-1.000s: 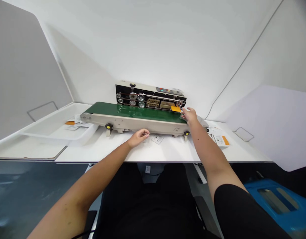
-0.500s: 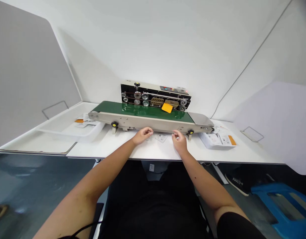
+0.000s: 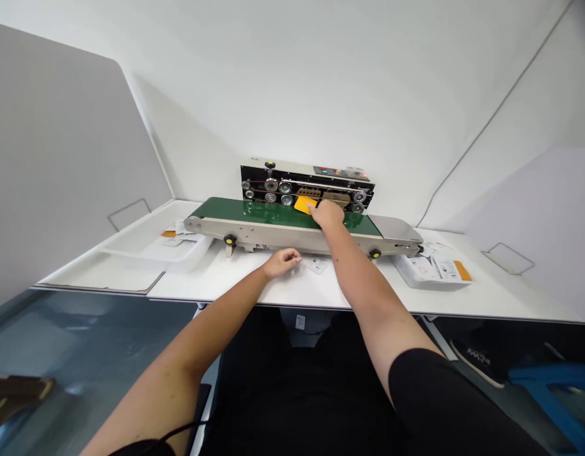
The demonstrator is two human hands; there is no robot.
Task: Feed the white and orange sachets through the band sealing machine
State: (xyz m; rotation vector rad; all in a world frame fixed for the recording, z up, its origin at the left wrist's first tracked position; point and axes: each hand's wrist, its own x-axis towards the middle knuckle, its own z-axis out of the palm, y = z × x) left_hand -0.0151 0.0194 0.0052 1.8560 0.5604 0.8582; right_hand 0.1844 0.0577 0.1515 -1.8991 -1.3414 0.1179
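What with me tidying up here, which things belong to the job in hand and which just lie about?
Belonging, it seems: orange packet at the right hand; roller machine; green belt; loose packet near the left hand; left tub; right tub.

Seemingly unrelated: blue stool; right wire handle.

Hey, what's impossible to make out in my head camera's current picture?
In the head view:
Right hand: most fingertips, hidden by the hand itself.
Orange piece: whether it extends behind that hand.
Packet beside the left hand: print too small to read.
Blue stool: cut off by the right edge.
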